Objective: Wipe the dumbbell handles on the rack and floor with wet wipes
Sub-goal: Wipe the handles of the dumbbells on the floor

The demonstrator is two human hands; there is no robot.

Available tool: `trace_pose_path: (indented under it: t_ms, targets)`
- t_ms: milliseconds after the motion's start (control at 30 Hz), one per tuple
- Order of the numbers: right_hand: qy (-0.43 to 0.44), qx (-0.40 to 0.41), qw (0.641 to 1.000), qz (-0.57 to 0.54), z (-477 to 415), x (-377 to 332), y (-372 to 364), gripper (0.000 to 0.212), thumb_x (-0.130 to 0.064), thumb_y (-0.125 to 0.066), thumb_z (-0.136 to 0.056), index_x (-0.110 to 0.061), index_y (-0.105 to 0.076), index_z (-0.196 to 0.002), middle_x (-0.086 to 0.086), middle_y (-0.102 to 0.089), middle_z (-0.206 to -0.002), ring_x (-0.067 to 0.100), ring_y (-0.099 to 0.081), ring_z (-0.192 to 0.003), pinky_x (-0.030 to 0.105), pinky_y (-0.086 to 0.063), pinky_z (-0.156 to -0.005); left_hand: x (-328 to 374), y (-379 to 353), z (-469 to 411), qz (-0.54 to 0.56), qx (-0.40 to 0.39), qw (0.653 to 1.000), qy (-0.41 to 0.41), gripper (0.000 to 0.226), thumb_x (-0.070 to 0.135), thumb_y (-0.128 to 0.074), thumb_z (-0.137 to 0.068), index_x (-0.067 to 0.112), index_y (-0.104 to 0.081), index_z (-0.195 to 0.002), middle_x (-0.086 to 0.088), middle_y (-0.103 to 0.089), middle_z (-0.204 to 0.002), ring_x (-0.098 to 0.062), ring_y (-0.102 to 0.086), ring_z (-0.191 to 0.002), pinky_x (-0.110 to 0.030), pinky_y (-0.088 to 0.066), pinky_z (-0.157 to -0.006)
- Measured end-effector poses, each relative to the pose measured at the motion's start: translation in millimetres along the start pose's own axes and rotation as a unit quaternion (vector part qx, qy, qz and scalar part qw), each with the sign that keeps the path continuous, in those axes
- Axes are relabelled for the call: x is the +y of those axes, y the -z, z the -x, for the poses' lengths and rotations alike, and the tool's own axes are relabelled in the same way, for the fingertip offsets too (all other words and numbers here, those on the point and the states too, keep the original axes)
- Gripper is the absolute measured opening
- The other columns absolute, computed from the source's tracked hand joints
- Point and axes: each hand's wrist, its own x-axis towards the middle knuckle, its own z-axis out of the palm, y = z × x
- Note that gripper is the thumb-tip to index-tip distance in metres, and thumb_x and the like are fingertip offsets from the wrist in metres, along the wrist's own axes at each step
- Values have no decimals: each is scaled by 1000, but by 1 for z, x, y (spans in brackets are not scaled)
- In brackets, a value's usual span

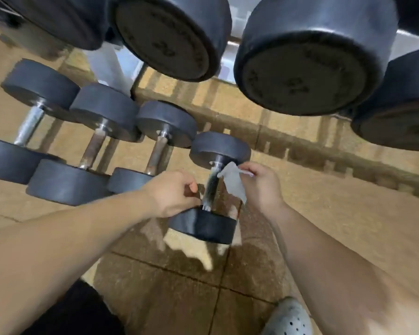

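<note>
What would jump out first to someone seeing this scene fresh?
In the centre, the right hand pinches a wet wipe beside the chrome handle of the rightmost floor dumbbell, the left hand by its near head. Big black dumbbell heads on the rack loom across the top.

At twelve o'clock the rack dumbbells run off the top edge, and the figures on their end faces are too smeared to read. The outer dumbbell at three o'clock is cut by the right edge. The rack shows only in slivers between them. At nine o'clock the leftmost floor dumbbell loses part of its near head to the left edge. Near centre, the wet wipe and the handle beside it are motion-blurred, so contact cannot be told. The left hand hides its own fingertips and its grip is unclear. At five o'clock a shoe is cropped by the bottom edge.
</note>
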Motion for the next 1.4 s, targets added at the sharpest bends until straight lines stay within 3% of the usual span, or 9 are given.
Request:
trace_pose_path:
  t_ms: [133,267,433,533,733,967,1067,1167,1400]
  targets:
    - [100,26,991,87,-24,28,-38,24,-13,-56,-92,-21,-77,-102,2,-72,-99,23,-65,-96,36,-52,-85,-30,-14,-26,-7,-72,997,39,38,51,-81,-78,20,-75,-99,8,-69,-87,-11,-60,-78,-14,-40,-62]
    - [140,18,978,151,-18,35,-55,28,-16,-53,-95,-20,-73,-114,-1,-64,-109,25,-63,-95,35,-52,-86,-43,-21,-33,38,-45,996,73,35,51,-85,-72,22,-78,-91,9,-72,-82,-9,-65,-79,-25,-51,-76]
    - [217,-91,951,199,-20,44,-84,37,-37,-53,-94,-11,-76,-108,8,-65,-105,29,-64,-95,38,-51,-89,-39,-45,-20,-86,-65,994,-21,47,64,-73,-78,18,-74,-80,3,-68,-66,-13,-62,-67,-33,-51,-66]
    - [176,-58,973,139,-30,57,-92,32,-30,-55,-95,-9,-78,-95,11,-60,-94,29,-62,-87,33,-46,-85,-44,-53,-19,-80,-37,996,-28,43,61,-73,-79,18,-73,-81,3,-67,-68,-16,-63,-71,-37,-52,-69]
    - [155,-104,960,208,-53,59,-83,33,-31,-63,-97,-33,-66,-130,6,-64,-130,26,-62,-113,29,-46,-96,-53,-72,-11,59,33,997,39,35,52,-85,-71,24,-72,-86,11,-62,-72,-4,-56,-68,-23,-43,-61]
    - [203,-28,968,142,-50,69,-90,21,-24,-68,-94,-22,-77,-113,5,-73,-112,21,-67,-101,31,-51,-94,-56,-84,-8,112,42,991,54,33,47,-86,-73,24,-64,-82,8,-58,-67,-11,-52,-62,-27,-38,-59]
    - [212,-104,961,146,-37,80,-89,21,-22,-72,-92,-18,-77,-112,0,-75,-108,9,-64,-95,15,-44,-91,-53,-82,-10,108,34,993,46,34,46,-86,-73,22,-65,-87,10,-55,-69,-5,-48,-61,-21,-34,-56]
    - [221,-122,957,142,-39,78,-86,20,-23,-74,-91,-19,-78,-109,0,-76,-105,10,-65,-94,19,-46,-89,-50,-84,-11,101,37,993,45,37,47,-85,-74,20,-65,-90,12,-53,-72,-3,-46,-63,-18,-31,-54]
    - [89,27,990,103,-67,57,-89,19,-38,-66,-93,-32,-79,-105,-9,-74,-107,11,-65,-103,25,-49,-94,-42,-85,-7,59,41,997,18,36,48,-78,-82,17,-61,-91,6,-54,-75,-9,-48,-66,-27,-34,-56]
